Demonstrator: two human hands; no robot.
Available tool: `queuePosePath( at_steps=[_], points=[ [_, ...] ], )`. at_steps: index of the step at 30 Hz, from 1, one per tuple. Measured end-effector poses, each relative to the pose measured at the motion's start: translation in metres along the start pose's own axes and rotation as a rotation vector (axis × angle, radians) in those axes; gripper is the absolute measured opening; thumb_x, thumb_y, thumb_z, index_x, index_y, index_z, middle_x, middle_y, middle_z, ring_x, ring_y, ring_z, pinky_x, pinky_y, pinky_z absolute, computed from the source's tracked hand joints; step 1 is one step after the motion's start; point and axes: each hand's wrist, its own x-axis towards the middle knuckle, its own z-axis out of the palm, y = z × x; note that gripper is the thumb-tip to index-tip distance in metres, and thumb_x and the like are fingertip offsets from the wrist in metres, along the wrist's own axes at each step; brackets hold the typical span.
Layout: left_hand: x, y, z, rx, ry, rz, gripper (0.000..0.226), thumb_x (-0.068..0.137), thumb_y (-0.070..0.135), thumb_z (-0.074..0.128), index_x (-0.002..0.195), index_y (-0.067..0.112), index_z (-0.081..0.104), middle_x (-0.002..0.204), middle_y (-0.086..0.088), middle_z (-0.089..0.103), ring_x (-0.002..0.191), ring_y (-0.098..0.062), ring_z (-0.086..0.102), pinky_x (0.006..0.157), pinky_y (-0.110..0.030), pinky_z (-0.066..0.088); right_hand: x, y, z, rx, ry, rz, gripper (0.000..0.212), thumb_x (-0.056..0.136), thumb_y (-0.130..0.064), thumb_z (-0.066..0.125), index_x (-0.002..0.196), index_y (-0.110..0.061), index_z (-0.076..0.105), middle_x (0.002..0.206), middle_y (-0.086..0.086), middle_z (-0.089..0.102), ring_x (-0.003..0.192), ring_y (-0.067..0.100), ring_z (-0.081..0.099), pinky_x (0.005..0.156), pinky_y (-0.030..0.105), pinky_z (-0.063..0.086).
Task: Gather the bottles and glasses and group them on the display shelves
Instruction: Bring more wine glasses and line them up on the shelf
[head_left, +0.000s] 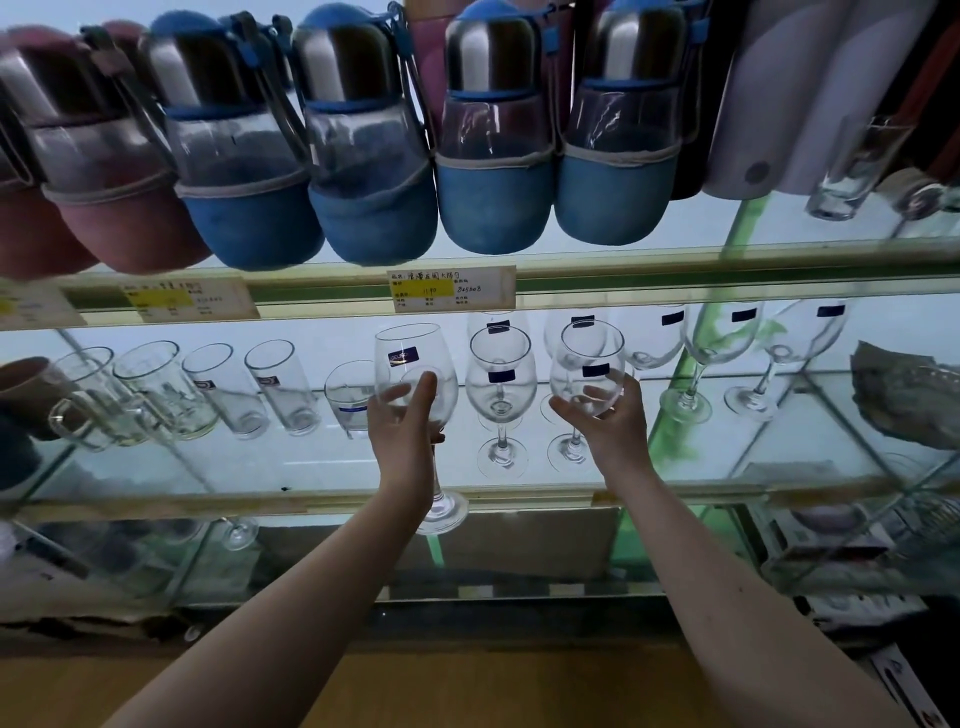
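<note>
The left hand (405, 431) is gripping the first wine glass (410, 358) by its bowl. The thumb is pressing the near side and the fingers are showing through the glass as they wrap the far side. This glass is tilting a little, and its foot is hanging out past the front edge of the middle shelf (311, 467), so it is probably being carried rather than standing.

At three o'clock from it, the right hand (613, 426) is cupping the lower bowl of the second wine glass (592, 358), with the fingers curling round it. Whether that glass's foot is resting on the shelf or hovering just above it, I cannot tell. Between the two, a third wine glass (501, 384) is standing untouched, and more stemware is ranging off towards two o'clock. Tumblers (280, 387) and handled mugs (150, 389) are lining the shelf out at nine o'clock. At twelve o'clock, on the shelf above, sleeved bottles (493, 156) are standing in a row.

These glasses are looking light, rigid and thin-walled — smooth enough to slip, and top-heavy on a narrow stem. Holding low on the bowl, as both hands are doing, is likely giving the steadiest purchase. The stem is the other sensible place to hold, and it would be keeping the knuckles away from neighbouring glasses. The main hazard is bowls knocking together, since the third glass is sitting near both hands. With the shelf itself being glass, each foot is wanting a flat, gentle landing.
</note>
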Motion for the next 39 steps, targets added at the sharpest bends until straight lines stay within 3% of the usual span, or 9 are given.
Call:
queuePosePath(
  at_steps=[7, 12, 15, 17, 22, 25, 29, 35, 39],
  points=[
    [-0.003, -0.002, -0.002, 0.000, -0.011, -0.002, 0.059, 0.067, 0.051, 0.061, 0.109, 0.010, 0.051, 0.084, -0.006, 0.052, 0.064, -0.015, 0.054, 0.056, -0.025, 0.044, -0.003, -0.001, 0.002, -0.002, -0.010, 0.034, 0.082, 0.066, -0.021, 0.086, 0.132, -0.020, 0.038, 0.116, 0.003, 0.058, 0.105, 0.020, 0.061, 0.096, 0.041, 0.049],
    [-0.007, -0.001, -0.005, 0.029, -0.013, 0.021, 0.066, 0.067, 0.051, 0.060, 0.115, 0.006, 0.052, 0.084, -0.006, 0.053, 0.066, -0.017, 0.055, 0.058, -0.025, 0.046, -0.011, -0.003, 0.001, 0.032, -0.049, 0.071, 0.101, 0.063, -0.013, 0.087, 0.143, -0.021, 0.024, 0.136, 0.003, 0.048, 0.120, 0.021, 0.054, 0.098, 0.045, 0.047],
    [-0.010, -0.001, -0.007, 0.036, -0.022, 0.032, 0.069, 0.067, 0.051, 0.060, 0.117, 0.004, 0.052, 0.082, -0.008, 0.052, 0.065, -0.017, 0.055, 0.058, -0.025, 0.046, -0.017, -0.004, -0.003, 0.041, -0.065, 0.090, 0.104, 0.069, -0.004, 0.081, 0.147, -0.023, 0.015, 0.144, 0.005, 0.038, 0.126, 0.022, 0.048, 0.079, 0.029, 0.051],
    [-0.015, 0.001, -0.008, 0.035, -0.035, 0.037, 0.069, 0.067, 0.051, 0.060, 0.117, 0.004, 0.052, 0.083, -0.011, 0.053, 0.064, -0.017, 0.055, 0.057, -0.025, 0.046, -0.022, -0.004, -0.006, 0.019, -0.072, 0.084, 0.100, 0.073, 0.003, 0.075, 0.148, -0.022, 0.012, 0.145, 0.007, 0.035, 0.129, 0.022, 0.044, 0.067, 0.017, 0.046],
    [-0.040, 0.004, -0.007, 0.066, -0.092, 0.126, 0.053, 0.062, 0.050, 0.064, 0.102, 0.017, 0.052, 0.085, -0.011, 0.056, 0.075, -0.023, 0.058, 0.053, -0.016, 0.047, -0.031, -0.004, -0.013, -0.044, -0.026, 0.090, 0.097, 0.076, 0.008, 0.067, 0.149, -0.021, 0.011, 0.146, 0.013, 0.033, 0.130, 0.024, 0.040, 0.096, 0.034, 0.041],
    [-0.058, 0.001, -0.002, 0.100, -0.166, 0.149, 0.058, 0.053, 0.057, 0.063, 0.099, 0.023, 0.052, 0.083, -0.007, 0.053, 0.080, -0.028, 0.058, 0.064, -0.029, 0.049, -0.043, -0.009, -0.022, -0.016, 0.059, 0.091, 0.082, 0.080, 0.006, 0.061, 0.146, -0.018, 0.018, 0.142, 0.010, 0.038, 0.120, 0.020, 0.045, 0.100, 0.038, 0.042],
    [-0.078, -0.008, 0.013, 0.104, -0.292, 0.133, 0.052, 0.052, 0.051, 0.067, 0.096, 0.029, 0.052, 0.082, -0.008, 0.047, 0.084, -0.031, 0.054, 0.078, -0.048, 0.050, -0.053, -0.021, -0.034, -0.014, 0.118, 0.046, 0.049, 0.085, 0.002, 0.052, 0.131, -0.012, 0.041, 0.125, 0.008, 0.052, 0.097, 0.017, 0.052, 0.082, 0.030, 0.043],
    [-0.106, -0.014, 0.050, 0.150, -0.437, 0.128, 0.061, 0.054, 0.054, 0.066, 0.105, 0.025, 0.053, 0.084, -0.010, 0.051, 0.086, -0.037, 0.058, 0.078, -0.044, 0.051, -0.070, -0.049, -0.058, 0.088, -0.032, -0.002, 0.013, 0.095, -0.012, 0.046, 0.096, -0.019, 0.057, 0.091, 0.003, 0.066, 0.080, 0.016, 0.061, 0.069, 0.030, 0.044],
    [-0.117, -0.018, 0.077, 0.198, -0.538, 0.100, 0.060, 0.052, 0.062, 0.065, 0.103, 0.033, 0.049, 0.098, -0.006, 0.060, 0.095, -0.027, 0.062, 0.082, -0.038, 0.054, -0.076, -0.060, -0.076, 0.139, -0.113, -0.046, 0.026, 0.100, -0.026, 0.037, 0.103, -0.011, 0.058, 0.093, 0.005, 0.062, 0.082, 0.015, 0.060, 0.067, 0.029, 0.051]
  ],
)
